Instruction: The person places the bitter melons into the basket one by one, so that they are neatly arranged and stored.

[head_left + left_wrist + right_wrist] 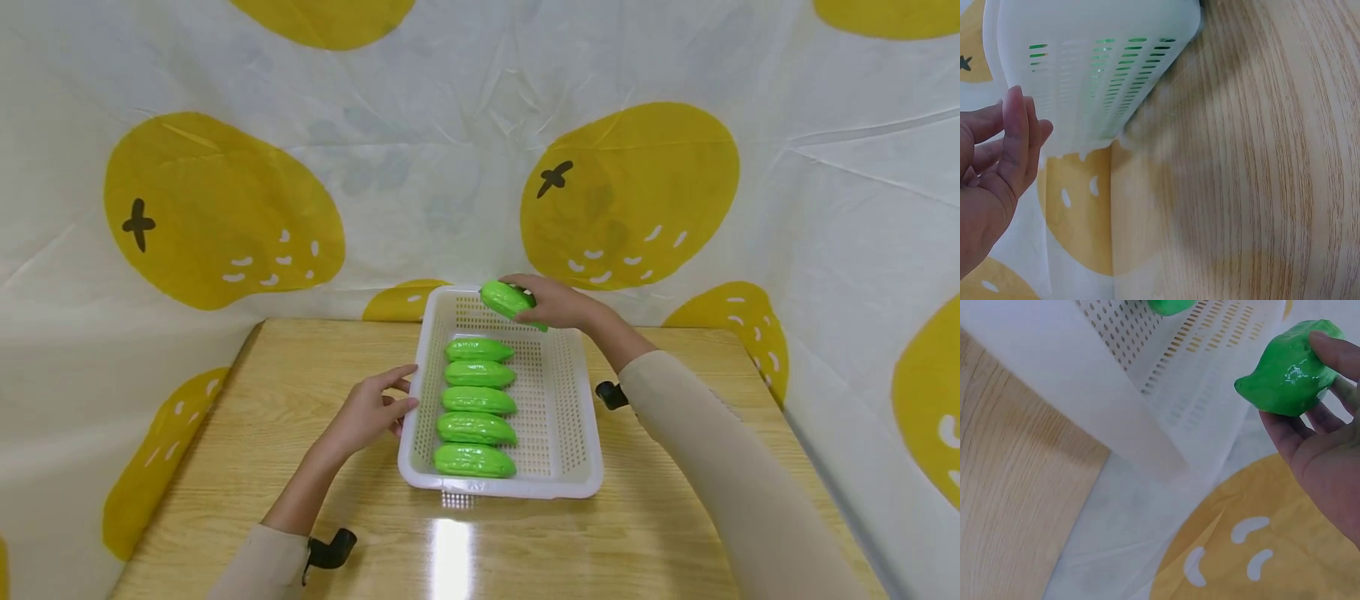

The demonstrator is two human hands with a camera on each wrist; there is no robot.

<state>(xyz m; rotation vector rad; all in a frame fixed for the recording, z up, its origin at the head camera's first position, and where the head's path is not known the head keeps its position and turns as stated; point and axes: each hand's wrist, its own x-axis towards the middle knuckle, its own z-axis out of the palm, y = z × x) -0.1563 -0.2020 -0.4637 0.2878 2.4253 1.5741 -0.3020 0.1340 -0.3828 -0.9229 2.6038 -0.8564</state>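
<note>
A white plastic basket (pixel 562 479) with slotted walls stands on the wooden table. Inside, several glossy green, bumpy vegetables (pixel 477 400) shaped like bitter melons lie in a column along the left side, pointed ends to the right. Above the basket's far end, my right hand (pixel 553 302) grips another such green vegetable (pixel 1291 369) between thumb and fingers, its pointed tip sticking out. My left hand (pixel 369 406) is at the basket's left rim, fingers fairly straight, fingertips right at the outer wall (pixel 1072 75).
The wooden table (pixel 300 375) meets a white cloth (pixel 435 183) printed with big yellow fruits, hanging behind and at both sides. The basket's far end is close to that cloth. A black wrist mount (pixel 332 548) sits on the left forearm, another (pixel 611 395) by the right.
</note>
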